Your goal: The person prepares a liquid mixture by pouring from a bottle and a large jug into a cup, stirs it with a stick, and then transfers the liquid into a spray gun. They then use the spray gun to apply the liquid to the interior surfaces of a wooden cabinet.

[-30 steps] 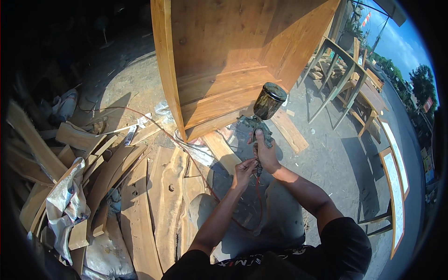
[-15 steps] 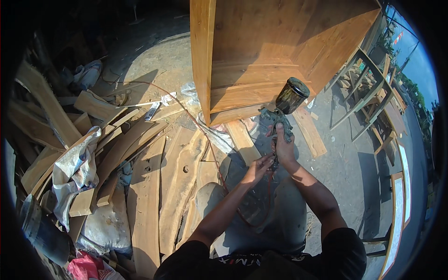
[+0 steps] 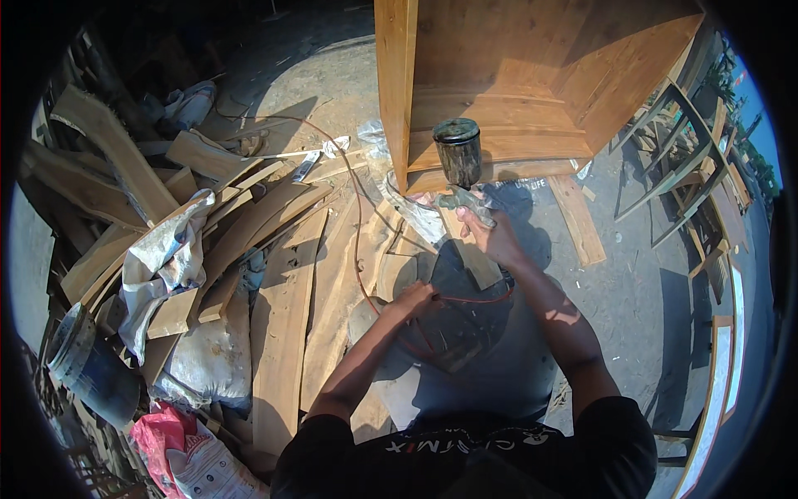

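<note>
My right hand (image 3: pixel 492 238) is closed around a paint spray gun (image 3: pixel 462 200), whose stained dark cup (image 3: pixel 460 160) stands upright on top. The gun is in front of the low opening of a brown wooden cabinet (image 3: pixel 395 100). Lower and to the left, my left hand (image 3: pixel 413 298) is closed on a thin red air hose (image 3: pixel 474 299). That hose loops from my left hand toward my right forearm, and another stretch runs away over the planks to the far left. Most of the gun's handle is hidden by my right hand.
Several loose planks (image 3: pixel 287 308) and offcuts are heaped on the left, with a white sack (image 3: pixel 208 358) and a dark bucket (image 3: pixel 96 366) among them. A board (image 3: pixel 576 218) lies by the cabinet. Wooden frames (image 3: pixel 677 158) stand at the right.
My right hand has swung the spray gun left, and its cup has tipped upright. My left hand has come away from beneath the gun, down and left, with the hose drawn out.
</note>
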Motion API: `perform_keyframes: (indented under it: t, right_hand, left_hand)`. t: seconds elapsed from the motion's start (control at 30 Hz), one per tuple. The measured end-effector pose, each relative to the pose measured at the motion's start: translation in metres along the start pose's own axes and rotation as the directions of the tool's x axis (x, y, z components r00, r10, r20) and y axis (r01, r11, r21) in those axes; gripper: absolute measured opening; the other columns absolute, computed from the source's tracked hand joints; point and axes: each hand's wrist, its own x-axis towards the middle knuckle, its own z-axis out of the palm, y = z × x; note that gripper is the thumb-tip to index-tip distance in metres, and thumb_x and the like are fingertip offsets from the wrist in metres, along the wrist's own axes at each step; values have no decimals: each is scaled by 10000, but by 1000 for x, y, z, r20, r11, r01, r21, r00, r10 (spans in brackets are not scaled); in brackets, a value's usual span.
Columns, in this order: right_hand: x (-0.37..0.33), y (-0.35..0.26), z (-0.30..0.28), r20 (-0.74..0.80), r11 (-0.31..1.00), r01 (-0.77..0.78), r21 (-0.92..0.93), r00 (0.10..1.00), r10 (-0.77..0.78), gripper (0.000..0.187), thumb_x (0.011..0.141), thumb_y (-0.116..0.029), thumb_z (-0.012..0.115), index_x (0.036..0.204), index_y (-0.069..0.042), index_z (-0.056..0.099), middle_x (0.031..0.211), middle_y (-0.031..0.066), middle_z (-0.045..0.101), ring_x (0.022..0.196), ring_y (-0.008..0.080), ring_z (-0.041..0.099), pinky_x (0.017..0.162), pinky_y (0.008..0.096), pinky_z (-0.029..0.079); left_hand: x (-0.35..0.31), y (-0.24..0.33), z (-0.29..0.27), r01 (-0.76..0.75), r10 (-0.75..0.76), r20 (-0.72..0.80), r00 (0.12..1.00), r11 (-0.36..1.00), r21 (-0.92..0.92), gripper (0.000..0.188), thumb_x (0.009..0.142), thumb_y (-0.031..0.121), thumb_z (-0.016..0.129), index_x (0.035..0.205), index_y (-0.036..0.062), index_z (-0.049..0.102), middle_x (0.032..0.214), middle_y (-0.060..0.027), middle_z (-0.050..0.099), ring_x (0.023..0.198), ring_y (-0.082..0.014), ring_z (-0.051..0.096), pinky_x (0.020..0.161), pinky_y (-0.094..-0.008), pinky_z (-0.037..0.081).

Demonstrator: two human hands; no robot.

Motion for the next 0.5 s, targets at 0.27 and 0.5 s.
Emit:
perform_keyframes:
  t: [0.27, 0.5]
  right_hand:
    - [-2, -14, 52, 173, 986, 74, 150, 980, -100, 371, 1068, -330, 695, 1207, 14, 718, 977, 118, 754, 924, 229, 739, 759, 360, 553]
    - [36, -61, -27, -151, 951, 268, -153, 945, -291, 535, 1042, -464, 693, 1128, 65, 704, 908, 305, 740, 914, 454, 749, 800, 496, 563]
  left_hand:
    - [-77, -38, -34, 189, -214, 293, 932, 976, 111, 463, 935, 434, 795, 1309, 180, 698, 1179, -151, 769, 1125, -370, 737, 931, -485, 582]
    - [-171, -4, -65, 427, -412, -123, 903, 892, 147, 789, 964, 745, 596, 1551, 220, 550, 1525, -195, 546, 1338, -456, 608, 1112, -550, 512]
